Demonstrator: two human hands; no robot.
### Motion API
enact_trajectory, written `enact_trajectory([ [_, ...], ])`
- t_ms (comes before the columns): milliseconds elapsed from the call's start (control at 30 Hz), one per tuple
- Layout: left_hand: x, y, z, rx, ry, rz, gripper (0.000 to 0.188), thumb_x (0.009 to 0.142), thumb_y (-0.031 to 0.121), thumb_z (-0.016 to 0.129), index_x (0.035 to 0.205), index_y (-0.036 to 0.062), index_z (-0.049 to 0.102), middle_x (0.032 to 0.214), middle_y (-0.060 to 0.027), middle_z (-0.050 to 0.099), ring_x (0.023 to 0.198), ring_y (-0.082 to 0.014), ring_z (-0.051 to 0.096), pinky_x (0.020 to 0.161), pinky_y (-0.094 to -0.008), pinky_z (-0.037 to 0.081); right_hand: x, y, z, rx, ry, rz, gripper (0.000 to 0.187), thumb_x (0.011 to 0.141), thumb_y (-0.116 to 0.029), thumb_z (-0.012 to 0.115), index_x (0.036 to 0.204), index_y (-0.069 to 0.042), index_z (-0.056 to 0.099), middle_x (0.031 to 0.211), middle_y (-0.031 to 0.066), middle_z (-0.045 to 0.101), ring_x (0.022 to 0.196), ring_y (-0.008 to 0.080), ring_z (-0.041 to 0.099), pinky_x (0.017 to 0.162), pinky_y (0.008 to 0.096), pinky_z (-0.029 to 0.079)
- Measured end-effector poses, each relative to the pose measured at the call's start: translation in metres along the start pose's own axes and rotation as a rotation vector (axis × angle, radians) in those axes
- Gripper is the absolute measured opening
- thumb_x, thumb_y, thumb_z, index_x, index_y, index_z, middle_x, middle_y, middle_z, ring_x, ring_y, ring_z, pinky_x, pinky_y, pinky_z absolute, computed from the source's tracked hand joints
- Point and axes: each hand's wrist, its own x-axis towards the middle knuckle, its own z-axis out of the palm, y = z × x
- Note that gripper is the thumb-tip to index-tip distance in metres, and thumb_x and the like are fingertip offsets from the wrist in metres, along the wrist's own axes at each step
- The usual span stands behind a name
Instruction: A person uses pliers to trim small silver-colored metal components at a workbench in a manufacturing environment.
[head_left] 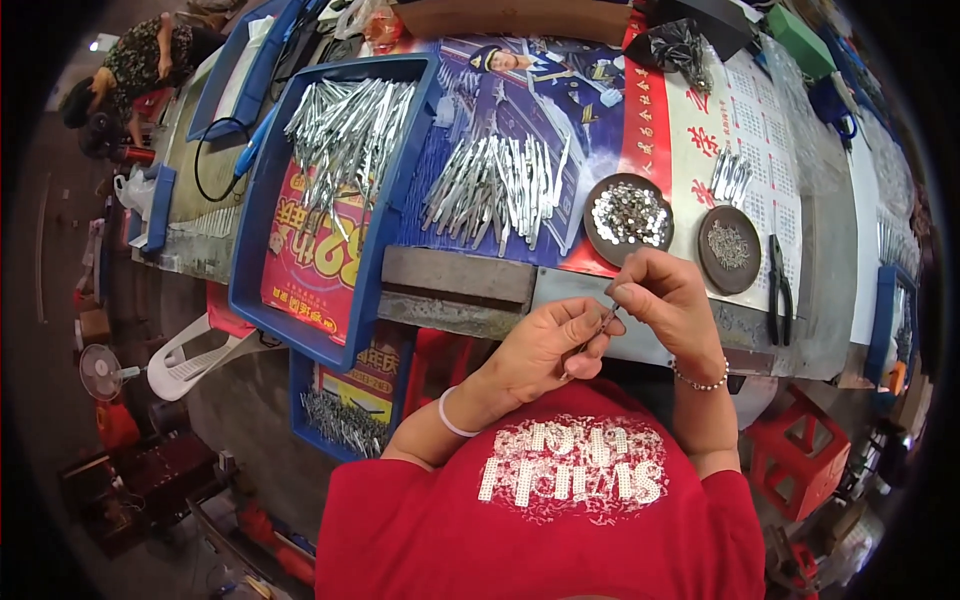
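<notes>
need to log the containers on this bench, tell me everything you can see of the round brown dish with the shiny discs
The dish is round, shallow and dark brown, with a raised rim; it looks like plastic. It holds many small, flat, round discs, mostly silvery, some looking darker. It sits upright on the bench, partly over the red band of a printed sheet, left of a smaller brown dish and apart from it. The right hand covers part of its near rim; whether they touch cannot be told.
</notes>
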Motion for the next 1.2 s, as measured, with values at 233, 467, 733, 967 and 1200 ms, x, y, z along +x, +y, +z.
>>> enact_trajectory([
  [233, 0.0, -0.006, -0.008, -0.014, 0.036, 0.041, 0.022, 0.094, 0.022, 0.05, 0.093, 0.0007, 0.055, 0.068, -0.0003, 0.049, 0.049, -0.0044, 0.037, 0.047, -0.0182, 0.031, -0.004, 0.018, 0.014, -0.043, 0.136, -0.018, 0.02, 0.086, -0.015, 0.063, 0.076, -0.003, 0.052, 0.067, -0.0031, 0.051, 0.058, 0.0019, 0.043, 0.049, 0.017, 0.032],
  [467, -0.002, -0.009, -0.01, -0.185, -0.004, -0.066, 0.022, 0.095, 0.024, 0.047, 0.095, 0.0023, 0.053, 0.068, 0.0012, 0.047, 0.046, -0.0024, 0.035, 0.046, -0.0171, 0.028, -0.008, 0.025, 0.013, -0.017, 0.093, 0.072, 0.02, 0.087, -0.017, 0.062, 0.076, -0.005, 0.051, 0.064, -0.003, 0.051, 0.052, 0.0016, 0.047, 0.043, 0.0163, 0.03],
  [733, 0.004, -0.005, -0.016, -0.328, -0.029, -0.117, 0.022, 0.096, 0.025, 0.047, 0.097, 0.0029, 0.052, 0.066, 0.0043, 0.04, 0.045, -0.0008, 0.031, 0.045, -0.0164, 0.027, 0.001, 0.03, 0.012, 0.067, 0.124, 0.177, 0.021, 0.088, -0.022, 0.06, 0.077, -0.006, 0.052, 0.064, -0.0037, 0.051, 0.052, 0.001, 0.048, 0.043, 0.0158, 0.031],
  [967, 0.01, -0.006, -0.02, -0.261, 0.008, -0.039, 0.023, 0.095, 0.025, 0.047, 0.097, 0.0026, 0.053, 0.068, 0.0028, 0.042, 0.046, -0.0008, 0.031, 0.046, -0.0169, 0.028, 0.011, 0.029, 0.012, 0.023, 0.136, 0.18, 0.023, 0.088, -0.023, 0.061, 0.076, -0.007, 0.052, 0.064, -0.0044, 0.05, 0.051, 0.0011, 0.048, 0.042, 0.0157, 0.031],
  [1200, 0.011, -0.003, -0.02, -0.269, -0.013, 0.004, 0.025, 0.096, 0.025, 0.047, 0.098, 0.001, 0.053, 0.067, 0.0011, 0.044, 0.047, -0.0026, 0.032, 0.047, -0.0183, 0.028, 0.015, 0.027, 0.008, 0.033, 0.117, 0.174, 0.02, 0.091, -0.023, 0.056, 0.083, -0.004, 0.056, 0.068, -0.002, 0.053, 0.054, 0.0021, 0.048, 0.047, 0.0158, 0.034],
])
